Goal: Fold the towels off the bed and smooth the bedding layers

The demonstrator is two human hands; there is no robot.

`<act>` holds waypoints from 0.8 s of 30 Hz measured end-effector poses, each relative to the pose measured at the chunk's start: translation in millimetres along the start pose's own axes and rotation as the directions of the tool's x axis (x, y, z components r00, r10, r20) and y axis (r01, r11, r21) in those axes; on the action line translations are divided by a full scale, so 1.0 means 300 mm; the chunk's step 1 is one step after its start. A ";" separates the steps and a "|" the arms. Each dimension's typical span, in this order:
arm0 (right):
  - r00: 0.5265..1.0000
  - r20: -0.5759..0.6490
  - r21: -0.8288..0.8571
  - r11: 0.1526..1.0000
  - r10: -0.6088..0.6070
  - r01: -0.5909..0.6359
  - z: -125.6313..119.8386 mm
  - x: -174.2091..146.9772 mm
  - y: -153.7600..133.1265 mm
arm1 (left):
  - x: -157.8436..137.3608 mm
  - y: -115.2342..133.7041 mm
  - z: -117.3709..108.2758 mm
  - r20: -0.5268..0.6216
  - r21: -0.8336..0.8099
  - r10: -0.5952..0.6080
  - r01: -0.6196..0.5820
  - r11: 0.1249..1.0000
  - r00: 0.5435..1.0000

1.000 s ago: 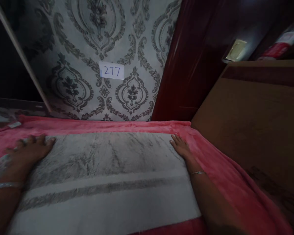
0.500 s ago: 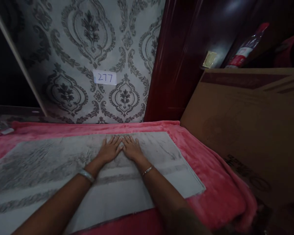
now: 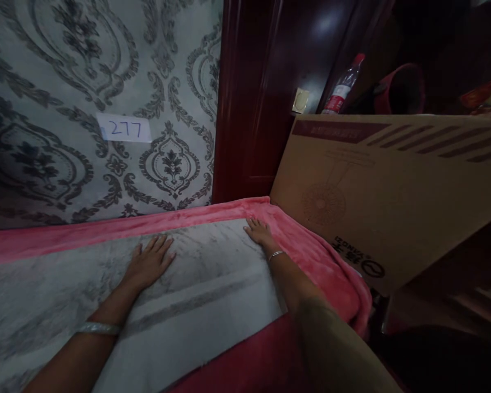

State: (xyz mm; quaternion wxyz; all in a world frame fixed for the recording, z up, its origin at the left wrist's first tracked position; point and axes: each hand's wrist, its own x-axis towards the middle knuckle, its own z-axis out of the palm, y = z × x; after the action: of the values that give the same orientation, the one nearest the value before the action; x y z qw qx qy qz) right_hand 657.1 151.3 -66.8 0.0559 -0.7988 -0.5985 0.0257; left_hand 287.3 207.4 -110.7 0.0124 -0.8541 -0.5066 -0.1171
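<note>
A grey and white patterned cloth (image 3: 204, 322), flat and looking like a mat or small rug, lies over a pink plush blanket (image 3: 311, 245). On its grey part rests my left hand (image 3: 149, 263), palm down with fingers spread; a wide bracelet circles that wrist. At the cloth's far right corner lies my right hand (image 3: 259, 232), its fingers stretched out over the edge where cloth and pink blanket meet. A thin bangle is on the right wrist. Neither hand grips anything.
A large cardboard box (image 3: 352, 196) stands along the right side. Behind its top edge are a bottle with a red cap (image 3: 343, 84) and a reddish round container (image 3: 401, 90). Patterned wallpaper with a paper marked 277 (image 3: 125, 129) and a dark red wooden panel (image 3: 249, 109) close off the back.
My hands, side by side at the cloth's far edge before, have moved apart. The right one has slid to the far right corner. The view has turned right.
</note>
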 end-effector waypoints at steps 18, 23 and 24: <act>0.940 0.063 -0.026 0.941 -0.337 0.339 0.164 -0.128 -0.442 | -0.078 0.001 0.008 0.040 0.026 -0.056 0.055 0.998 0.998; 0.948 0.054 -0.069 0.946 -0.315 0.318 0.184 -0.114 -0.436 | -0.134 -0.255 -0.024 0.039 0.072 -0.262 0.259 0.963 0.964; 0.951 0.052 -0.077 0.948 -0.306 0.310 0.186 -0.114 -0.438 | -0.169 -0.326 -0.045 0.035 0.083 -0.319 0.316 0.945 0.947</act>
State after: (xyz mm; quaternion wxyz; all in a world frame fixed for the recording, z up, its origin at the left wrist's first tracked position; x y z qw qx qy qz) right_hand 516.3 158.3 -107.2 0.0136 -0.6966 -0.7173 0.0074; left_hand 176.6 209.4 -117.9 0.0138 -0.7629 -0.6418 -0.0775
